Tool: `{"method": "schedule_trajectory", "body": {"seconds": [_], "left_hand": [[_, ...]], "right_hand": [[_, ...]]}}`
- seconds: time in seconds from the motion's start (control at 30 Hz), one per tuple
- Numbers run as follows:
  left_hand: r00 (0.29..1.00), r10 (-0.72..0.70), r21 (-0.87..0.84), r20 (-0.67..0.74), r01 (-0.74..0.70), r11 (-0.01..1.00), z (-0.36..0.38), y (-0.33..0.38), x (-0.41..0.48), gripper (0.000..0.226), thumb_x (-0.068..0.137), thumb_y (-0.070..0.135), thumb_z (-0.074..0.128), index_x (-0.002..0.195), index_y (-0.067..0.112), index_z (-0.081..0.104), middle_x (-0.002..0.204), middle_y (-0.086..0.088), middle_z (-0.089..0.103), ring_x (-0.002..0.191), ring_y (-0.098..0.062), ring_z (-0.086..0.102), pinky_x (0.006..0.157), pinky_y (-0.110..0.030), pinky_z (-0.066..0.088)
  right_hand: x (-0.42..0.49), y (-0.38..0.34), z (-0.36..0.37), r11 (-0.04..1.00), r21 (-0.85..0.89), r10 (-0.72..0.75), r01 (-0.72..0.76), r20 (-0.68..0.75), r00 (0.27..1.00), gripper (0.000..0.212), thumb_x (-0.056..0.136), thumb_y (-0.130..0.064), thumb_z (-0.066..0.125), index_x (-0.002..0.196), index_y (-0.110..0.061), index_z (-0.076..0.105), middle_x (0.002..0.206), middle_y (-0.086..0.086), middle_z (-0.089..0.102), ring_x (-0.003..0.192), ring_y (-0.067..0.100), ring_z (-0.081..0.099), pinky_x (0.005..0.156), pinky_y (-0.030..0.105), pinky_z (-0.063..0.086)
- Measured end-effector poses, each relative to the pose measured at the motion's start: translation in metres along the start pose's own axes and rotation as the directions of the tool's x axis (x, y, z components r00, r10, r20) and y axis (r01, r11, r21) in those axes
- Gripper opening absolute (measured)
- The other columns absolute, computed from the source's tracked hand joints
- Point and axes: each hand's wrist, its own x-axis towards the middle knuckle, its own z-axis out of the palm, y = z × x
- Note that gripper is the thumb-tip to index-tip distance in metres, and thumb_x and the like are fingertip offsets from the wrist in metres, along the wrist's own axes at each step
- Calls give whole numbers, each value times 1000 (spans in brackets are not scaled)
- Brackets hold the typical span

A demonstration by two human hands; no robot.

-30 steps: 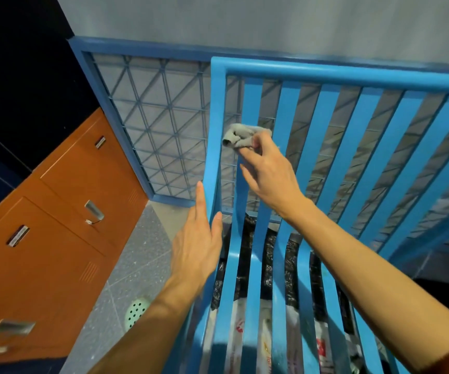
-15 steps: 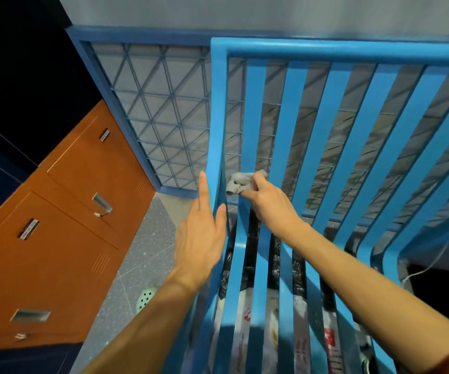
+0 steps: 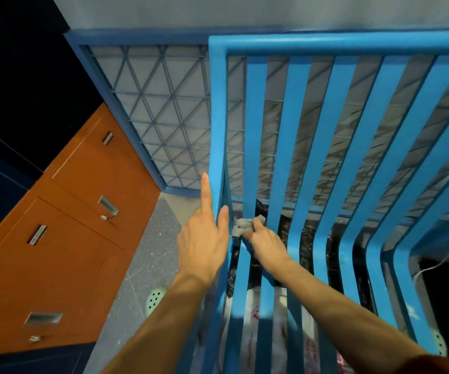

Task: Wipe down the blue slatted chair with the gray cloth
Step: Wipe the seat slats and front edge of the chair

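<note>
Head view, looking down at the chair (image 3: 326,45). Its left post forms the near-left edge. A top rail caps the back, and the slats curve from the back into the seat with open gaps between them. A mesh panel (image 3: 164,117) stands just behind the back. A strip of grey floor (image 3: 142,260) with a drain (image 3: 154,299) separates the chair from the orange lockers (image 3: 69,238) at left.

The left hand (image 3: 204,238) rests at the left post, index finger straight up along the post's outer side and thumb on its front. The other fingers are hidden. The right hand (image 3: 265,242) pinches the bunched cloth (image 3: 241,226) between thumb and curled fingers, holding it against the first slat, low on the back where that slat bends toward the seat.

Compared with one second ago, the cloth has travelled down the first slat from the upper back to the bend. The left hand has stayed at the post. More of the seat now shows.

The lockers are closed, so their contents are unseen. Under the seat, seen through the gaps, lie black plastic (image 3: 305,238) and a white printed bag (image 3: 253,319). What they hold cannot be told.
</note>
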Motion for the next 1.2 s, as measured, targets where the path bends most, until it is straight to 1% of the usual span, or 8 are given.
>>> {"method": "schedule_trajectory", "body": {"seconds": [0.2, 0.4, 0.53, 0.67, 0.77, 0.87, 1.0, 1.2], "left_hand": [[1000, -20, 18, 8, 20, 1000, -1, -1, -1, 72, 103, 45, 34, 152, 38, -17, 90, -6, 64, 69, -23, 58, 57, -34, 39], [999, -24, 21, 22, 24, 1000, -4, 0, -1, 71, 103, 44, 34, 154, 34, -15, 90, -7, 63, 68, -22, 55, 58, -34, 37], [1000, -14, 26, 16, 14, 1000, -7, 4, -3, 71, 103, 43, 35, 155, 31, -12, 77, -1, 54, 55, -8, 40, 46, -26, 23], [1000, -21, 29, 11, 21, 999, -6, 4, -3, 71, 103, 43, 35, 155, 31, -13, 74, 0, 52, 56, -13, 43, 47, -29, 25], [1000, -25, 38, 13, 24, 999, -4, 4, -5, 72, 103, 43, 36, 154, 32, -14, 80, -3, 56, 62, -20, 50, 54, -33, 33], [1000, -27, 61, 9, 27, 998, -4, 2, -3, 72, 103, 43, 35, 154, 32, -14, 80, -3, 57, 63, -21, 50, 55, -33, 35], [1000, -21, 61, 13, 20, 998, -4, 2, -2, 71, 103, 43, 35, 154, 32, -13, 81, 0, 55, 61, -16, 47, 52, -32, 31], [999, -24, 65, 25, 22, 998, -5, 2, -4, 71, 104, 43, 34, 155, 31, -14, 86, -5, 60, 67, -19, 51, 59, -33, 34]], "right_hand": [[-18, -15, 32, 936, 324, 127, -135, 48, 991, 42, 92, -1, 52, 130, -16, 61, 132, 11, 43, 108, 31, 58, 101, 34, 46], [-59, -30, 33, 897, 407, 81, -172, 232, 969, 43, 85, -2, 60, 125, -18, 63, 123, 10, 50, 103, 28, 59, 89, 28, 52], [-80, -22, 18, 805, 548, 154, -226, 175, 973, 35, 88, -4, 58, 122, -8, 64, 118, 12, 61, 110, 24, 59, 89, 21, 46], [-61, 13, -5, 837, 511, 276, -196, -86, 957, 41, 90, -4, 55, 131, -9, 57, 108, 2, 50, 96, 12, 50, 89, 18, 41], [-32, 31, -10, 924, 344, 234, -167, -161, 959, 40, 91, -4, 50, 131, -9, 55, 115, 4, 48, 97, 16, 49, 88, 22, 39], [-18, 24, 5, 935, 284, 233, -214, -33, 972, 33, 95, -17, 49, 128, -18, 51, 121, 10, 49, 100, 28, 56, 89, 43, 45], [-20, 1, 18, 943, 174, 288, -283, -4, 958, 42, 94, -3, 51, 135, -3, 42, 137, 17, 38, 106, 37, 57, 88, 40, 45], [-38, -8, 14, 850, 382, 315, -363, 184, 931, 9, 89, -10, 59, 92, -2, 64, 102, 16, 66, 93, 30, 65, 77, 34, 56]]}}
